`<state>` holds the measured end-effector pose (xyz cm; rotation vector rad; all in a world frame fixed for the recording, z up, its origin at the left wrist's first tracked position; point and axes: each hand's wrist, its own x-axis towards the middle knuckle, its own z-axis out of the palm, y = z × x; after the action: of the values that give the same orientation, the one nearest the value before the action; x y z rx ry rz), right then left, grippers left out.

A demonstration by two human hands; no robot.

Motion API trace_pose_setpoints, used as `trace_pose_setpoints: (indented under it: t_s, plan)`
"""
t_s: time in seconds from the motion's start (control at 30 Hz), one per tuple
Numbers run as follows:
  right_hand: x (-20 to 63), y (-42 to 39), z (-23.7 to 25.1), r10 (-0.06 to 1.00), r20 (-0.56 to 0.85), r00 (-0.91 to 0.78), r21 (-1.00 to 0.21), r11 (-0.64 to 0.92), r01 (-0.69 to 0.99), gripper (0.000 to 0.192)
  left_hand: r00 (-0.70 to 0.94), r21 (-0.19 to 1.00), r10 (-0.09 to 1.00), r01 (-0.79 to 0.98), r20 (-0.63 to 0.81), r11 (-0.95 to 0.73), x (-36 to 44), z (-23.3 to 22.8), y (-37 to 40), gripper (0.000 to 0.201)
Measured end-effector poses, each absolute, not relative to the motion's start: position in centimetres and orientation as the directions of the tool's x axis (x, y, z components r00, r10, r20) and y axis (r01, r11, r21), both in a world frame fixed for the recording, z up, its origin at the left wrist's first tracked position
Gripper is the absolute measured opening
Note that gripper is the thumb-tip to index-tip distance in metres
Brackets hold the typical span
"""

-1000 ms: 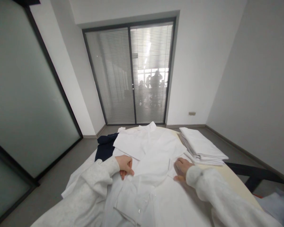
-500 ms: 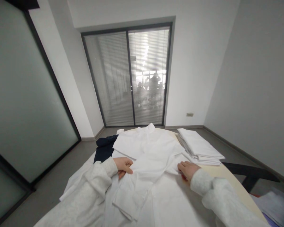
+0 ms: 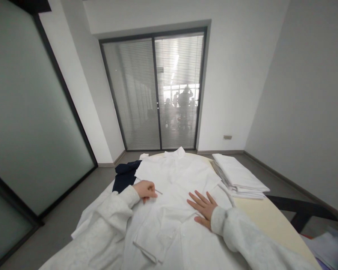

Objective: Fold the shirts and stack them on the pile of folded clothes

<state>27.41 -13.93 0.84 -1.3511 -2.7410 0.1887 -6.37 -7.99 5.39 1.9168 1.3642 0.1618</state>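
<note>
A white collared shirt [image 3: 173, 180] lies spread over the table, its collar at the far end and a sleeve folded across its lower front. My left hand [image 3: 145, 190] is closed at the shirt's left side, with thumb and fingers pinched on the cloth; the fingertips are partly hidden. Flat on the shirt's right half rests my right hand [image 3: 204, 208], fingers spread and holding nothing. Both forearms are in light grey fleecy sleeves.
Folded white garments [image 3: 239, 174] are stacked at the right edge of the pale yellow table [image 3: 256, 213]. A dark navy garment [image 3: 125, 178] lies at the left. A black chair part [image 3: 301, 208] stands beside the table on the right. Behind are glass doors with blinds [image 3: 157, 93].
My right hand has moved left from the shirt's right edge onto its middle and opened flat. My left hand has shifted slightly up. The cloth on the right lies flatter.
</note>
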Motion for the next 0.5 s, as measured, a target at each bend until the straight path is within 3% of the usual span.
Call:
trace_pose_setpoints:
  t_s: [0.07, 0.17, 0.27, 0.33, 0.5]
  plan:
    - [27.8, -13.7, 0.4, 0.785, -0.065, -0.616, -0.197, 0.596, 0.779, 0.068, 0.228, 0.580, 0.973, 0.797, -0.027, -0.170, -8.4, 6.1, -6.6, 0.035]
    - [28.1, -12.5, 2.1, 0.762, -0.162, -0.627, -0.305, 0.566, 0.766, 0.066, -0.076, 0.427, 0.969, 0.904, 0.236, -0.034, -11.5, 6.8, -3.9, 0.035]
    - [25.2, -11.8, 4.7, 0.732, -0.143, -0.666, -0.392, 0.576, 0.717, 0.050, -0.148, 0.394, 0.973, 0.917, 0.178, 0.067, -13.3, 6.4, -1.0, 0.037]
    - [21.2, -12.7, 5.5, 0.689, -0.047, -0.723, -0.375, 0.659, 0.652, 0.052, -0.150, 0.465, 0.983, 0.881, 0.101, 0.087, -13.4, 5.7, 0.5, 0.033]
    - [11.2, -18.0, 1.8, 0.410, 0.276, -0.869, -0.323, 0.892, 0.317, 0.067, -0.155, 0.640, 0.986, 0.764, 0.062, 0.080, -12.7, 3.6, 1.6, 0.024]
